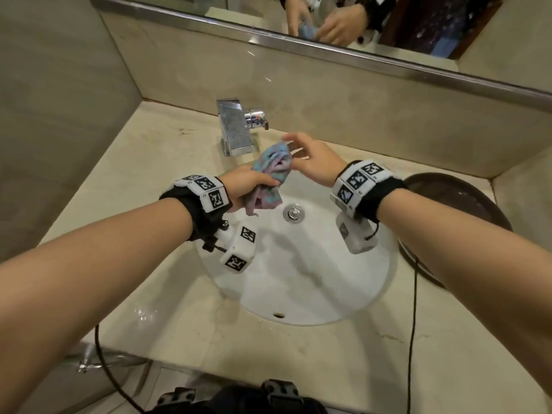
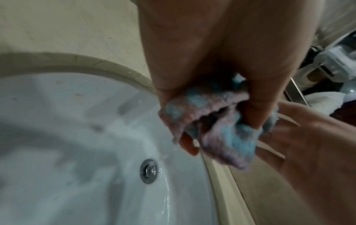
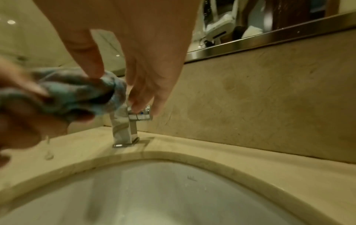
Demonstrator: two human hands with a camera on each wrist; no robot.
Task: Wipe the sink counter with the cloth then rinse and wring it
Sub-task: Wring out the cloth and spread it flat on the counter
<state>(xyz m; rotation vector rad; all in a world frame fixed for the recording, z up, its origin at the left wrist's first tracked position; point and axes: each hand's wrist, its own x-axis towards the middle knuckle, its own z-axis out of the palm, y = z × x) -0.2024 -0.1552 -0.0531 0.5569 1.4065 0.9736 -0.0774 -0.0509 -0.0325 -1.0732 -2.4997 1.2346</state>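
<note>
While bunched, cloth [image 1: 270, 177] — blue-pink, seemingly wet

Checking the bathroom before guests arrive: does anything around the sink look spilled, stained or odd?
Small things only. Water is puddled on the counter at the basin's front left, and a dark smear marks the counter left of the tap. The cloth, gripped by the left hand, drips.

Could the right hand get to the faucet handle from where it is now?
Probably yes: the right hand is open beside the cloth, and nothing lies between it and the faucet handle, just beyond its fingertips.
</note>
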